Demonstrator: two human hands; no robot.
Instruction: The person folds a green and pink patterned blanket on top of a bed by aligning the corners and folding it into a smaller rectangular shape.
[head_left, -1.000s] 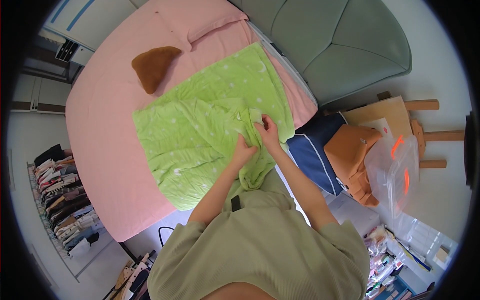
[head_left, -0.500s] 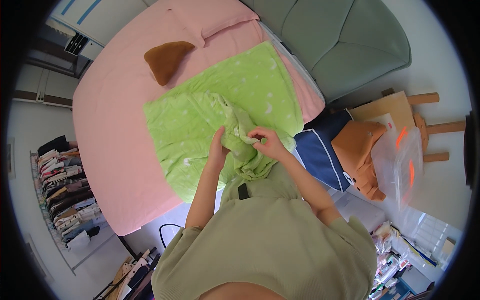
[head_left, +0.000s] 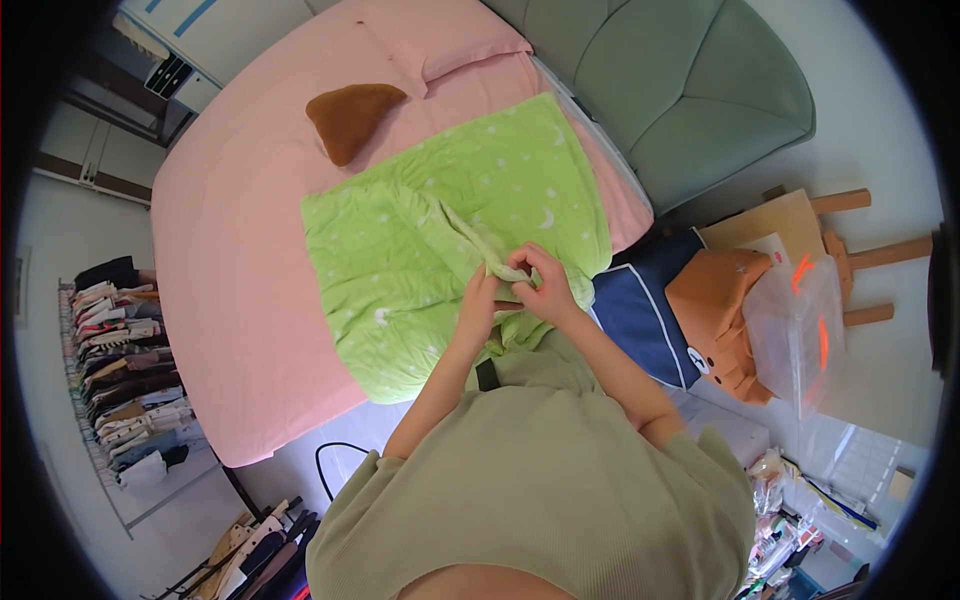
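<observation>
Both hands meet at the near edge of the pink-sheeted bed (head_left: 230,230). The left hand (head_left: 478,300) and right hand (head_left: 540,285) pinch a bunched fold of the lime-green star-and-moon patterned blanket (head_left: 400,260), fingers closed on the cloth. The blanket lies spread across the bed's right side; a brown triangular cushion (head_left: 350,115) sits beyond it, near the pink pillow (head_left: 440,35).

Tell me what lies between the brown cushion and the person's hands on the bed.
In the head view, only the spread green blanket and a strip of pink sheet lie between the brown cushion and the left hand and right hand, which pinch the blanket's gathered fold.
</observation>
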